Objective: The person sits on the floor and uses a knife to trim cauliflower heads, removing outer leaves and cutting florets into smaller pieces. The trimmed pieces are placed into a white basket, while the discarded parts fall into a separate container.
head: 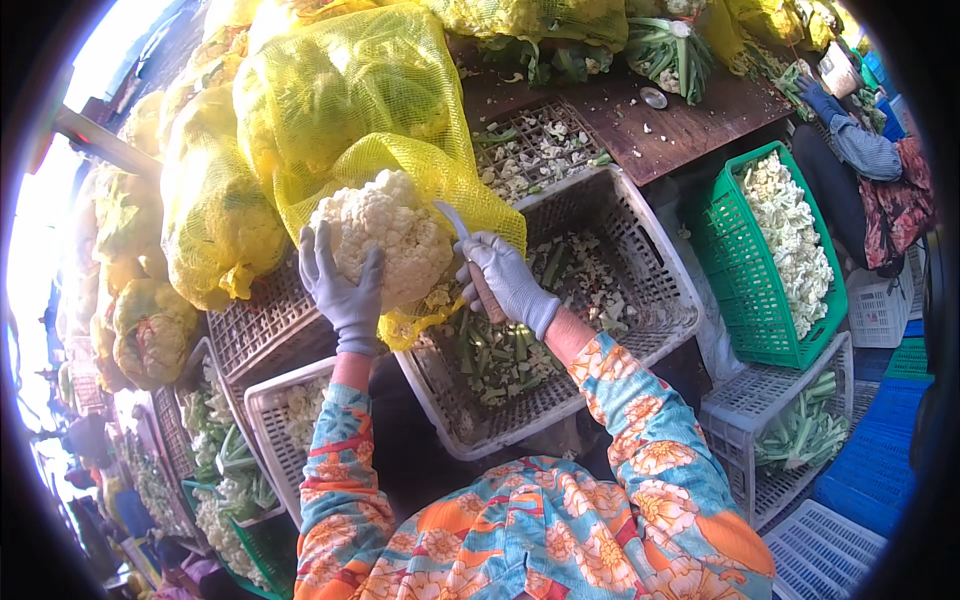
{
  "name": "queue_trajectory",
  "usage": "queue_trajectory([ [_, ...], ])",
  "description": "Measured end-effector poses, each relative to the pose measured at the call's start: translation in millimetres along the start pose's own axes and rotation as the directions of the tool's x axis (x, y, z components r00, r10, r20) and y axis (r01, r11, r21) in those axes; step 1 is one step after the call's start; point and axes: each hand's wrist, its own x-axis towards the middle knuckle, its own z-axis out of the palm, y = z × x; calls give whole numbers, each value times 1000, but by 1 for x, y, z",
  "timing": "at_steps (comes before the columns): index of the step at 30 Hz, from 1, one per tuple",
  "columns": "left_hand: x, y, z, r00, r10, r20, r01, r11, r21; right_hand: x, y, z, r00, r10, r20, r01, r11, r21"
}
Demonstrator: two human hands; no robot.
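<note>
A large cauliflower head (397,236) rests at the mouth of a yellow mesh bag (360,90) that has more produce inside. My left hand (345,281), in a grey glove, presses against the cauliflower's left and lower side with fingers spread. In my gloved right hand (504,277) is a knife (487,296) with a wooden handle, its curved blade pointing up and left beside the cauliflower's right edge. Below my right hand stands a grey plastic crate (637,337) holding cut stems, leaf pieces and cauliflower crumbs.
Full yellow mesh bags (217,217) are stacked at left. A green crate (765,300) of cauliflower florets sits at right on an upturned grey crate (750,397). Behind lies a brown board (675,135) with scraps and a metal dish (653,97). A co-worker's gloved hand (819,97) shows at upper right.
</note>
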Motion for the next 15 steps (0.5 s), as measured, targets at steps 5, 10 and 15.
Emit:
queue_trajectory([
  [5, 1, 4, 2, 1000, -1, -22, 1, 1000, -15, -7, 33, 35, 985, -147, -91, 152, 987, 45],
  [10, 0, 7, 1, 999, -34, -26, 33, 999, -27, 15, 41, 30, 979, -78, -189, 100, 989, 110],
  [15, -1, 9, 4, 999, -21, -29, 20, 1000, -15, 19, 35, 29, 982, -28, -185, 48, 994, 102],
])
